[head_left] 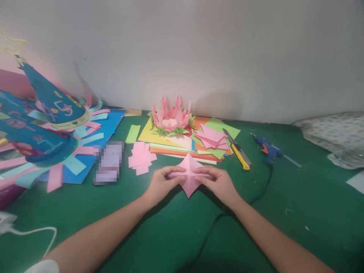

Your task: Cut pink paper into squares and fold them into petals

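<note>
A creased square of pink paper is held up just over the green table, one corner toward me and one away. Its left corner is pinched between the thumb and fingers of my left hand. My right hand pinches the right side the same way, so the sheet bends along its folds. Beyond my hands, a pink folded-paper lotus with green leaves stands on a stack of coloured paper. Pink square sheets lie on the stack's right part, and small pink paper pieces lie left of it.
A yellow box cutter and a blue glue gun with a black cord lie to the right. On the left are a phone, blurred out, and blue cone hats with paper strips. A white cable is near left.
</note>
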Action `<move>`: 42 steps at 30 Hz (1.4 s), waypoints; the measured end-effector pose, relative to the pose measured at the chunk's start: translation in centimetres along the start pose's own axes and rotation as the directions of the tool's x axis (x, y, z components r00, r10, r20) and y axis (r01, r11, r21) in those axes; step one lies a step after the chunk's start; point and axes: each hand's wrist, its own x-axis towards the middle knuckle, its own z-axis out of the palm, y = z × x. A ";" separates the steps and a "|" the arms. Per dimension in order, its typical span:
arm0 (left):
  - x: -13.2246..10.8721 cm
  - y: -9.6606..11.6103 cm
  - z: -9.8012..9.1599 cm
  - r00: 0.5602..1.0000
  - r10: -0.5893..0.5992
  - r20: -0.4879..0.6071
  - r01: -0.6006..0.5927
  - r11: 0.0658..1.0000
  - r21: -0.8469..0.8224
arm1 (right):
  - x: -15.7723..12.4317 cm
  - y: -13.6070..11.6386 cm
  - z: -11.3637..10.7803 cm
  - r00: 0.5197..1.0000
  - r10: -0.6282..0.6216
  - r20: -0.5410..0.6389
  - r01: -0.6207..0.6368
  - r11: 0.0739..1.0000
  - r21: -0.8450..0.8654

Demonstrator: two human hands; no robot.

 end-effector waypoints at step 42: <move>-0.9 0.2 1.2 0.926 0.378 0.014 -0.377 0.919 0.114 | -0.6 -0.7 2.1 0.985 -0.115 -0.130 0.120 0.992 0.032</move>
